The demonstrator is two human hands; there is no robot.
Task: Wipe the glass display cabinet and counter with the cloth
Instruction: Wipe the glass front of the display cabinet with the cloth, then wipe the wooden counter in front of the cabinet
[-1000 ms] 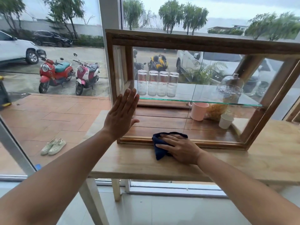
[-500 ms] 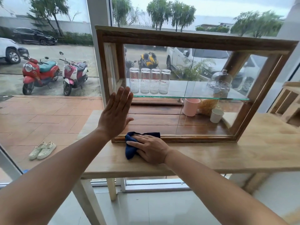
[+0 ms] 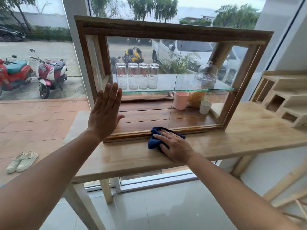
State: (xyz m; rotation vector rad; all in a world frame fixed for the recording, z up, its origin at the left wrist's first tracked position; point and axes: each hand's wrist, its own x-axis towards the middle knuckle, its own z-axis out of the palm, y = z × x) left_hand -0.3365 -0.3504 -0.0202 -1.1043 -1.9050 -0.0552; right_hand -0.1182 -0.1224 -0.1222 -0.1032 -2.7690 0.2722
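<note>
Pressing a dark blue cloth [image 3: 153,140] down flat with the right hand [image 3: 172,146], fingers spread over it, palm on top rather than clenched round it. Sitting on the wooden bench [image 3: 232,141] right up against the bottom front rail of the glass display cabinet [image 3: 166,30], a bit left of the cabinet's middle, with one corner of cloth poking out left of the fingers.

Left hand [image 3: 103,113] up and wide open, fingers straight and together, holding nothing, palm toward the cabinet's front glass near its lower left corner. Can't tell if actually touching the pane or just hovering off it.

Inside the cabinet: four clear glasses [image 3: 137,76] lined up upside down on the left part of the glass shelf [image 3: 182,87], and a clear glass dome [image 3: 206,72] on the right part. Below the shelf, on the cabinet's wooden floor toward the right: pink cup [image 3: 180,100], small white cup [image 3: 205,107], and something yellowish behind them, too blurry to call.

Right of the cabinet, on the same bench: pale wooden rack [image 3: 285,97] with open compartments.
</note>
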